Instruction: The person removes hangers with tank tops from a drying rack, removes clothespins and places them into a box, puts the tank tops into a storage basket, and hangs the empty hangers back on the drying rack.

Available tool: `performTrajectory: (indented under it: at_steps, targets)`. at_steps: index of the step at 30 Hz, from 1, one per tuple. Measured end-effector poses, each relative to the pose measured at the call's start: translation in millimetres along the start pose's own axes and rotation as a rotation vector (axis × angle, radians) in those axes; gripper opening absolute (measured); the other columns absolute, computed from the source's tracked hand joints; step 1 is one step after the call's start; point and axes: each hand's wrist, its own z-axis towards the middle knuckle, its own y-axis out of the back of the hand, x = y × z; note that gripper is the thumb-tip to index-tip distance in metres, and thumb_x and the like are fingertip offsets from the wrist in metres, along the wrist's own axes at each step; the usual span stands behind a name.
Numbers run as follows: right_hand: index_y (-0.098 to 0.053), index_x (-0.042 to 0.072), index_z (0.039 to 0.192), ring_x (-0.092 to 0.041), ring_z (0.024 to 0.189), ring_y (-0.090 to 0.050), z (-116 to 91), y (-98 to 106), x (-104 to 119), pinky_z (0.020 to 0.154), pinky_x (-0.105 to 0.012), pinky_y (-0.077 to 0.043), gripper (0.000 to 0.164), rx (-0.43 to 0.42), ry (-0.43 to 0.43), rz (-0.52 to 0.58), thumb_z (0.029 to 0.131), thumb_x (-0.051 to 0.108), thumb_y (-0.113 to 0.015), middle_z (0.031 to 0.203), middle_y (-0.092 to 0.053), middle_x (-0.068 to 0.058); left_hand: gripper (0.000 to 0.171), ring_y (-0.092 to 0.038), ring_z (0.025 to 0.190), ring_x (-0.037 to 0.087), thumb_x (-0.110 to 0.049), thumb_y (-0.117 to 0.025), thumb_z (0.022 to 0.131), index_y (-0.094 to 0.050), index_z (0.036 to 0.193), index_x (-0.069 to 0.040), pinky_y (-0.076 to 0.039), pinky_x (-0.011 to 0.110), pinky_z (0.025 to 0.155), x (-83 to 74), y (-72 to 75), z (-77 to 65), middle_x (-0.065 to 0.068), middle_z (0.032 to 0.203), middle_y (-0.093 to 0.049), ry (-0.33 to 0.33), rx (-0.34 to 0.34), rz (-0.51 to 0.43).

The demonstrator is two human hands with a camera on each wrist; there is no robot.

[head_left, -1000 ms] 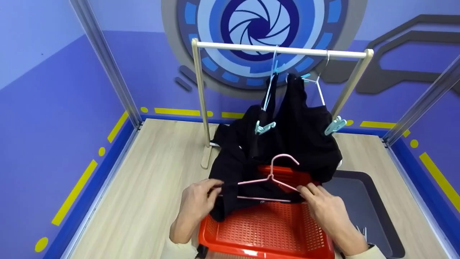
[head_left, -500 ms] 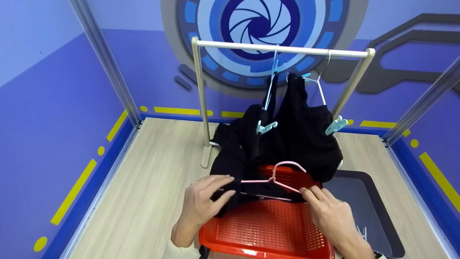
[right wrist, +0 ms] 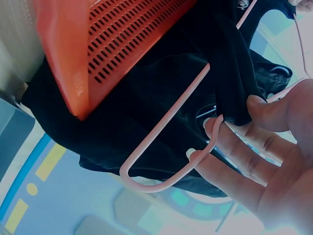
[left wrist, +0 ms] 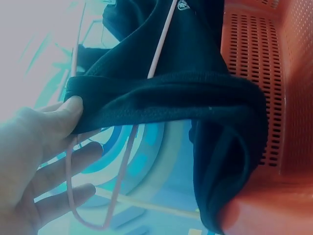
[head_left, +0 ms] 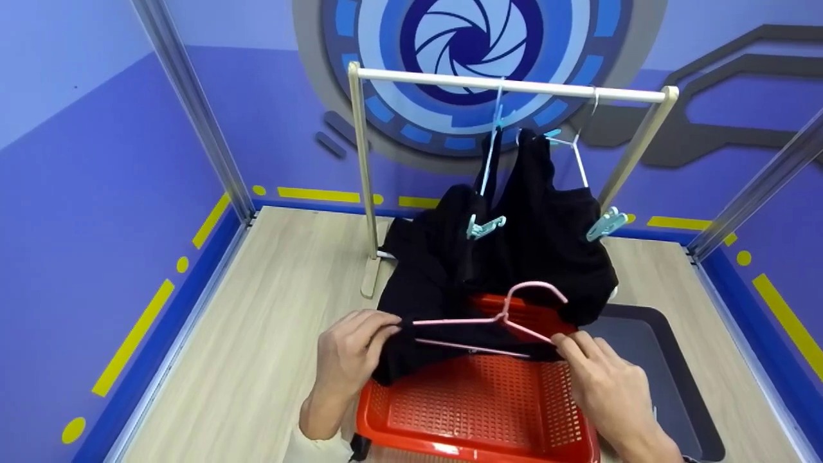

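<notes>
**Black garment (head_left: 402,360) could slide off the pink hanger (head_left: 503,317) if a pinch loosens**

The black garment is looped over both ends of the pink hanger, above the back part of the red basket (head_left: 443,445). The left hand (head_left: 347,354) pinches a black band between thumb and fingers where it crosses the hanger; the right hand (head_left: 611,386) pinches the cloth at the other end. In both wrist views the hanger's curved tips poke out past the fabric — smooth bends, so a tilt or a loose thumb would probably let a loop slip off. The cloth looks folded over on the left, and a twist there could leave it hanging unevenly.

Just beyond, black clothing (head_left: 559,257) hangs low from the wooden rack (head_left: 450,79) and crowds the basket's far rim. The held cloth merges with it in colour — I cannot tell where one ends — so the hook or a fold could snag there, or on the pale-blue clips (head_left: 487,227) jutting forward. A gray tray (head_left: 697,411) lies right of the basket, partly behind the right hand.
</notes>
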Motion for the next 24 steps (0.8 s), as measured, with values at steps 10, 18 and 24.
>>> performTrajectory:
  at_steps: [10,18,24]
  targets:
    - [-0.075,0.010,0.103,-0.029,0.069,-0.064,1.3,9.1,-10.8,0.041,-0.046,-0.049,0.041,-0.103,-0.019,-0.045,0.116,0.028,-0.041,0.086,-0.064,-0.005,0.017,-0.075,0.081,0.014,-0.004,-0.088,0.084,-0.081,0.096,-0.014,-0.060,0.032,0.071,4.5,11.7,1.2,-0.006,0.092,-0.078,0.051,-0.065,0.026]
    - [-0.073,0.009,0.101,-0.030,0.071,-0.066,-1.4,10.0,-14.6,0.039,-0.048,-0.048,0.039,-0.135,-0.084,-0.062,0.115,0.030,-0.043,0.087,-0.067,-0.004,0.021,-0.076,0.084,0.015,0.001,-0.088,0.082,-0.081,0.097,-0.012,-0.061,0.031,0.073,4.7,17.2,3.5,-0.005,0.093,-0.079,0.103,-0.147,0.051]
    - [-0.073,0.006,0.101,-0.031,0.073,-0.069,-7.6,8.2,-19.2,0.038,-0.048,-0.046,0.035,-0.153,-0.133,-0.044,0.113,0.026,-0.046,0.087,-0.068,-0.005,0.018,-0.077,0.083,0.016,-0.001,-0.087,0.084,-0.081,0.096,-0.012,-0.059,0.030,0.074,5.4,20.3,2.0,-0.004,0.093,-0.079,0.230,-0.180,0.040]
